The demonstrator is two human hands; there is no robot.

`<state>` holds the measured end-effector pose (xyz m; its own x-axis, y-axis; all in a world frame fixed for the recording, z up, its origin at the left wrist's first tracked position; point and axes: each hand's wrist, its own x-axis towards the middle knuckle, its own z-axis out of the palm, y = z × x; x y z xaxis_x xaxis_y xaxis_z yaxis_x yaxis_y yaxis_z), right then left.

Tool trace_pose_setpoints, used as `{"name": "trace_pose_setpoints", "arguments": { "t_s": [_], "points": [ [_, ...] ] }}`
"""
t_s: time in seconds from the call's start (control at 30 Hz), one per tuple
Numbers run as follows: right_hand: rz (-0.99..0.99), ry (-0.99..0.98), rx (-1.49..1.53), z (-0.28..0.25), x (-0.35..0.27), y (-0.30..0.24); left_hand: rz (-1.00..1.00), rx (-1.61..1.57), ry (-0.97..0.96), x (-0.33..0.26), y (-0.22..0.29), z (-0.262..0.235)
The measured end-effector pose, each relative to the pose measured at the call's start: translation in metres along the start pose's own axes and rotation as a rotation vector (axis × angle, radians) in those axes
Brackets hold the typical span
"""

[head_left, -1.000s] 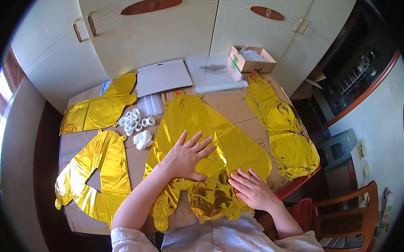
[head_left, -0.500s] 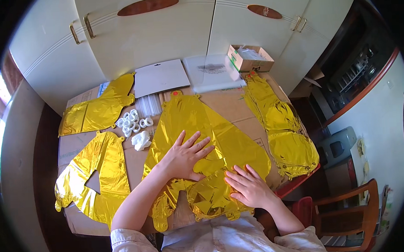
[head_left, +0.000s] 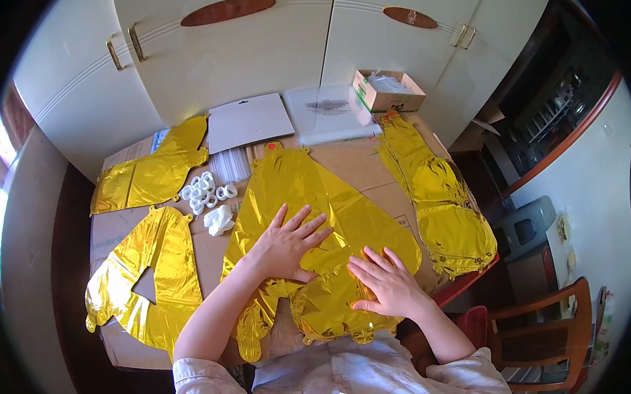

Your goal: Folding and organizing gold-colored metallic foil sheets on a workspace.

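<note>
A large flat gold foil balloon (head_left: 294, 184) lies in front of me, creased, with small tabs along its edge. My left hand (head_left: 287, 246) rests palm down on its middle, fingers spread. To the right, my right hand (head_left: 387, 284) lies flat on the lower part of the same foil, its fingers stretched out. At the left is another gold foil balloon (head_left: 174, 256), with a triangular hole. A further gold foil balloon (head_left: 146, 177) sits behind it, and a stack of folded gold foil balloons (head_left: 454, 230) lies along the right side.
Cardboard (head_left: 370, 163) covers the table. White tape rolls (head_left: 201, 191), a crumpled white tissue (head_left: 219, 220), clear straws (head_left: 230, 165), a white card (head_left: 249, 121), clear plastic packets (head_left: 329, 112) and an open box (head_left: 390, 89) stand behind. A wooden chair (head_left: 540, 335) is at right.
My right hand has shifted slightly up and left over the foil, and the lower part beneath it looks flatter. My left hand stays in nearly the same place.
</note>
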<state>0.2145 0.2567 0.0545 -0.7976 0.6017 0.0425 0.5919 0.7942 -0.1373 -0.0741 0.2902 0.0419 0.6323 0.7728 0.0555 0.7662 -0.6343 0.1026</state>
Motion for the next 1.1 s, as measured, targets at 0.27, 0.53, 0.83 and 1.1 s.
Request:
{"name": "trace_pose_setpoints", "arguments": {
  "t_s": [0.27,0.53,0.83,1.1],
  "points": [
    [-0.027,-0.077,-0.057,0.001,0.007,0.007,0.025,0.072,0.097,-0.001,-0.008,0.022],
    [-0.024,-0.112,-0.089,0.0,0.005,0.004,0.016,-0.025,0.005,0.001,-0.001,0.001],
    [-0.095,-0.131,-0.176,-0.014,-0.002,-0.001,0.007,-0.014,-0.014,0.001,0.0,-0.001],
    [-0.189,-0.062,-0.156,-0.017,-0.038,-0.016,-0.004,-0.019,-0.044,0.002,0.0,-0.002]
  ]
}}
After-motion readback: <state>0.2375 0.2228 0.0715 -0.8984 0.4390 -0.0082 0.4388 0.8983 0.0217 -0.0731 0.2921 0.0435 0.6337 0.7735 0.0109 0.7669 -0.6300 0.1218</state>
